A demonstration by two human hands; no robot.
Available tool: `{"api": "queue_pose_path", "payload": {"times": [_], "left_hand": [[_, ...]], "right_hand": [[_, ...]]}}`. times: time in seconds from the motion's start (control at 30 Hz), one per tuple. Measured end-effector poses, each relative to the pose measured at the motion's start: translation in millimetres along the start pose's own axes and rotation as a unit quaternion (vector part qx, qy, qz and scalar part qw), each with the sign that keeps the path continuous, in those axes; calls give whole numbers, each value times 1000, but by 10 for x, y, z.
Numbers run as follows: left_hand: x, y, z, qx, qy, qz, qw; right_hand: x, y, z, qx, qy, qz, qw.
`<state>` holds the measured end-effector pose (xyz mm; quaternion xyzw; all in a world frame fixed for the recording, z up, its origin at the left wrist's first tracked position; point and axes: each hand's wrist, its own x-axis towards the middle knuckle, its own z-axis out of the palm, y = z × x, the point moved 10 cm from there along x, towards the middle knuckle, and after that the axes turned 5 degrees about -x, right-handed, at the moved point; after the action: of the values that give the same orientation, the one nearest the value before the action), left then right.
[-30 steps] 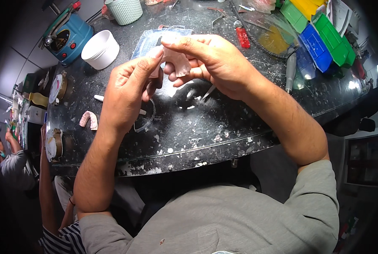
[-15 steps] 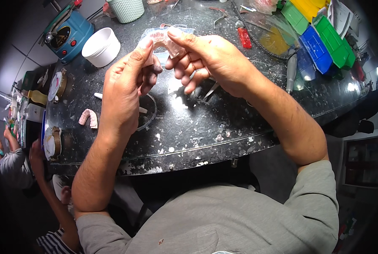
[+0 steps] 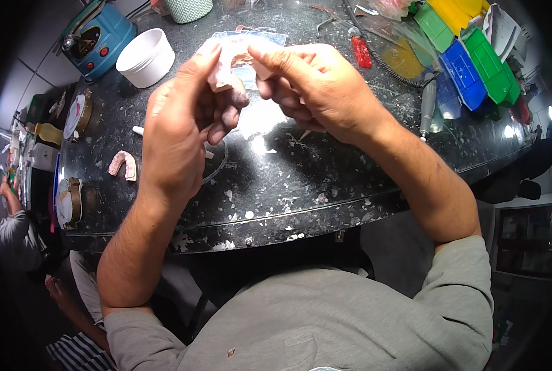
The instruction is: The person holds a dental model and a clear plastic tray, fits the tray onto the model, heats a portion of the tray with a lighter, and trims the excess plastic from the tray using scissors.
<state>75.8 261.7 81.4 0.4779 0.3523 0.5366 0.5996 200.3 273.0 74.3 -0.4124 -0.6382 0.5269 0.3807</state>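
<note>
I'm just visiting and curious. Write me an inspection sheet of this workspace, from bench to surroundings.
Surface: black bench, marked with white flecks and patches.
Job's things: pale horseshoe-shaped cast, held above the bench; second cast, lying at left.
Clutter: white tub, red object, blue bin, green bin.
Hands: left hand and right hand each grip one side of the held cast.
Cables: dark coiled cord, reaching the grey handpiece.
Surroundings: person in stripes, lower left; person in grey, farther off.
</note>
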Motion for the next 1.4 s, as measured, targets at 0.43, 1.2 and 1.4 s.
{"api": "queue_pose_path", "payload": {"times": [0.43, 1.2, 1.4], "left_hand": [[39, 81, 114, 3, -216, 67, 974], [47, -91, -42, -2, -137, 35, 990], [-8, -92, 33, -6, -169, 39, 985]], "right_hand": [[-106, 114, 273, 204, -127, 138, 961], [88, 92, -208, -1, 13, -48, 999], [59, 149, -24, 107, -104, 0, 989]]}}
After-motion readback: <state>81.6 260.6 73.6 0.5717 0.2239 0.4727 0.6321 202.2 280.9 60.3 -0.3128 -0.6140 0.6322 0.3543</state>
